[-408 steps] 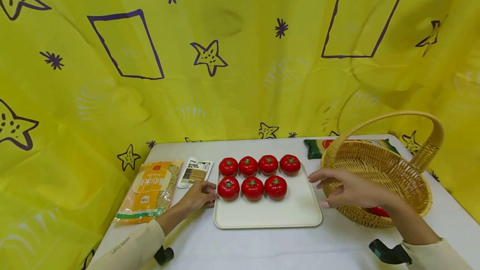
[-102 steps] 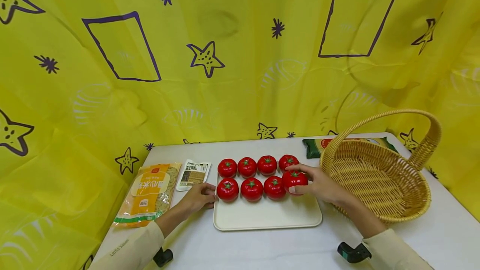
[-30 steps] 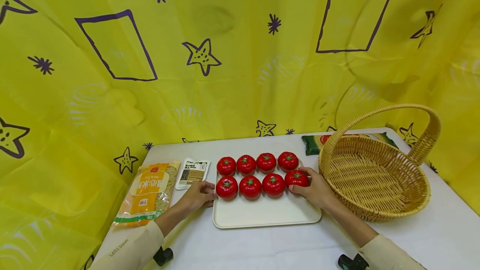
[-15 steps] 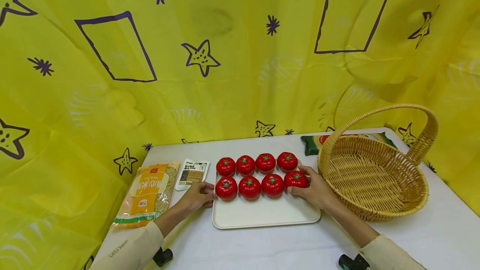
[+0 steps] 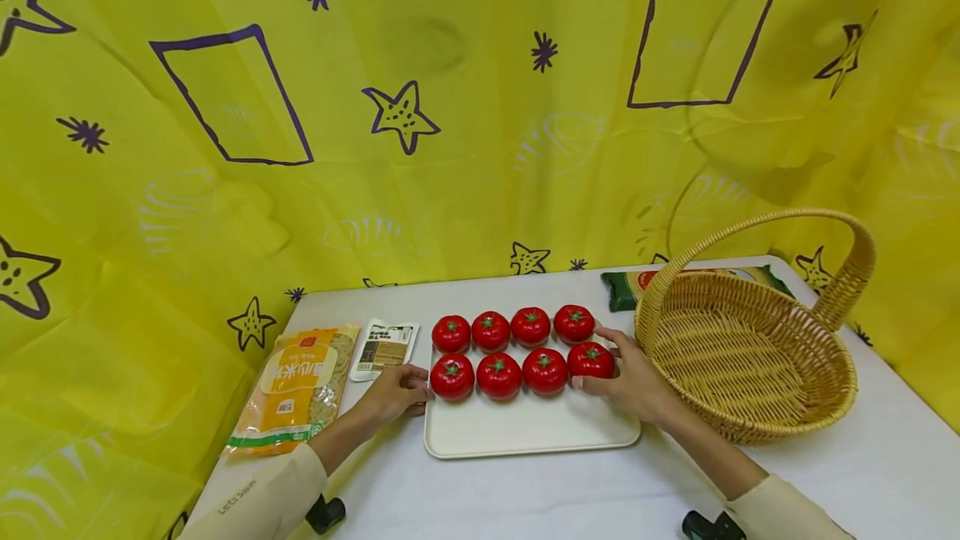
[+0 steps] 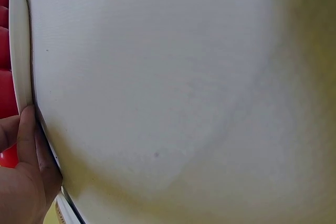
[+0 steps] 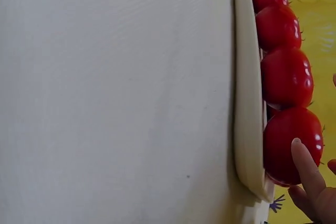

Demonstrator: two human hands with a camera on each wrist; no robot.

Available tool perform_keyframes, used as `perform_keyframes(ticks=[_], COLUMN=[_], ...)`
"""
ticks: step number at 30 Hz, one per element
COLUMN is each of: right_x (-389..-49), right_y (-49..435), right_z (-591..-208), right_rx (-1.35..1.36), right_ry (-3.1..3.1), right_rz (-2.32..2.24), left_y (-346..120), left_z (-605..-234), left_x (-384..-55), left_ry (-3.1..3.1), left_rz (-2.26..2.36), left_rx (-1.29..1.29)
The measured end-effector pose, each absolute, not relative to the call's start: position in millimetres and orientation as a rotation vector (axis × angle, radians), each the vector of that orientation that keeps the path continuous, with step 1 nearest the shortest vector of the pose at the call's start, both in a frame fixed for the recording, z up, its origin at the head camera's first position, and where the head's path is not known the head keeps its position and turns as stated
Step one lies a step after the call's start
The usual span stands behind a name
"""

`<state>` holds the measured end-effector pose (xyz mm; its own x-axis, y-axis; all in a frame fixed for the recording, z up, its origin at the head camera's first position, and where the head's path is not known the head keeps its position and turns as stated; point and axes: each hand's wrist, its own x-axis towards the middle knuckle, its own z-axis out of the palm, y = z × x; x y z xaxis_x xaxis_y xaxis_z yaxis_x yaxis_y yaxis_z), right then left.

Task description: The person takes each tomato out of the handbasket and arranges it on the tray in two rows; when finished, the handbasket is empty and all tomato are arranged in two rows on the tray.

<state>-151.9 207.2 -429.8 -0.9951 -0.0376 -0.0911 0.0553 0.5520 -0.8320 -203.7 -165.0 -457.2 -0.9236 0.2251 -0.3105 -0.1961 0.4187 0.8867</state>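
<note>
Several glossy red tomatoes stand in two rows on a cream rectangular tray [image 5: 525, 432], filling its far half. Beside the last tomato [image 5: 591, 360] of the near row is my right hand [image 5: 633, 377], its thumb and fingers spread loosely around the fruit. In the right wrist view, one finger [image 7: 308, 169] overlaps this tomato's side. My left hand [image 5: 393, 394] holds the tray's left edge, thumb and fingers at the rim, as the left wrist view shows the fingers [image 6: 27, 140] there. The wicker basket [image 5: 750, 357] at the right has nothing in it.
An orange-labelled clear food bag [image 5: 296, 382] and a small white packet [image 5: 384, 348] lie left of the tray. Behind the basket lies a green packet [image 5: 622, 290]. The basket's tall handle [image 5: 757, 227] arches up. A yellow patterned curtain [image 5: 480, 215] hangs behind the table.
Since the oldest frame, the red tomato in the basket has gone and another fills the near row's right end. In the last half second, my right fingers have loosened from it; the left hand stays.
</note>
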Motion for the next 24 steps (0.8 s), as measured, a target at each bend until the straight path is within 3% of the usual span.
perform_keyframes(ticks=[17,24], right_x=[-143,-135], right_y=[203,206], right_z=[-399,-388], right_rx=[-0.178,-0.327], right_ry=[2.644,2.651], right_rz=[-1.519,-1.533], left_y=[-168,-180], left_z=[-454,-428], left_x=[-199,-196], left_ry=[2.301,2.319], left_rz=[1.549,1.564], left_rx=[-0.078,-0.059])
